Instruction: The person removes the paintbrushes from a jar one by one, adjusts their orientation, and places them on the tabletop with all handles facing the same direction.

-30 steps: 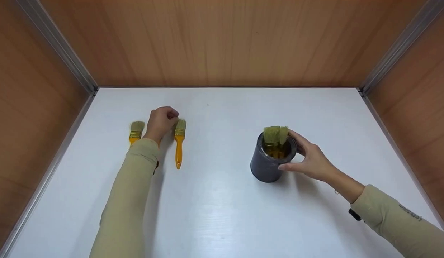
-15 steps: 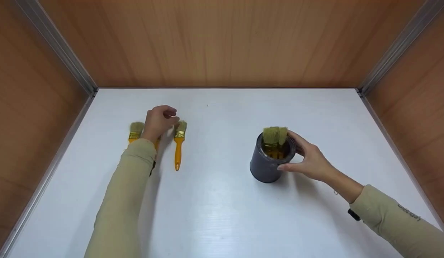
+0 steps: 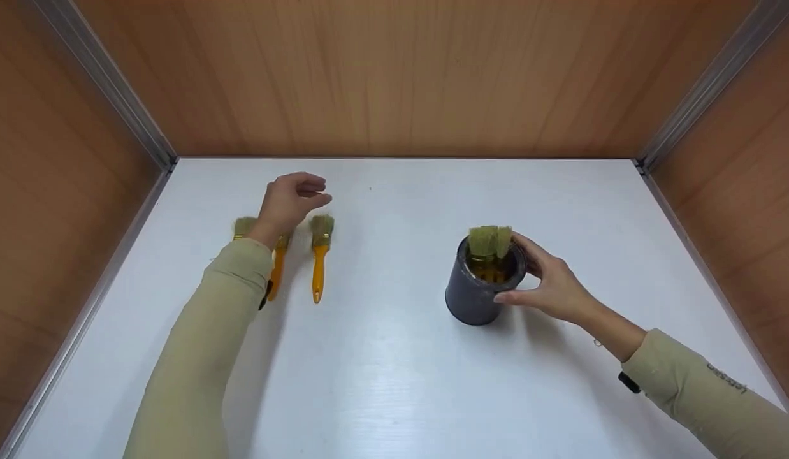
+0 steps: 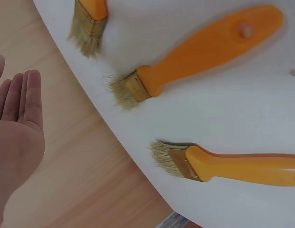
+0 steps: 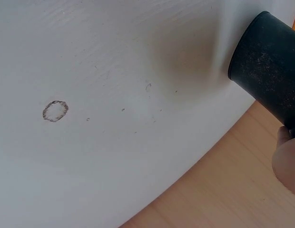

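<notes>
On the white tabletop (image 3: 394,357), inside a wood-panelled enclosure:

Left hand (image 3: 289,201): raised above the table, fingers straight and relaxed, holding nothing; the left wrist view shows the bare palm (image 4: 16,128).

Loose brushes: three orange-handled brushes lie flat and roughly parallel, bristles toward the back wall: right brush (image 3: 318,255), middle brush (image 3: 277,271), left brush (image 3: 243,227). The forearm covers most of the left one. Judged as laid out singly so each handle stays free to grasp.

Right hand (image 3: 550,284): thumb and fingers curled round the rim of the dark cylindrical pot (image 3: 477,290), probably steadying it upright.

Pot contents: brushes in the pot (image 3: 489,241) stand handle-down, bristles above the rim.

Table mark: a faint ring stain (image 5: 55,110), well apart from the pot.
</notes>
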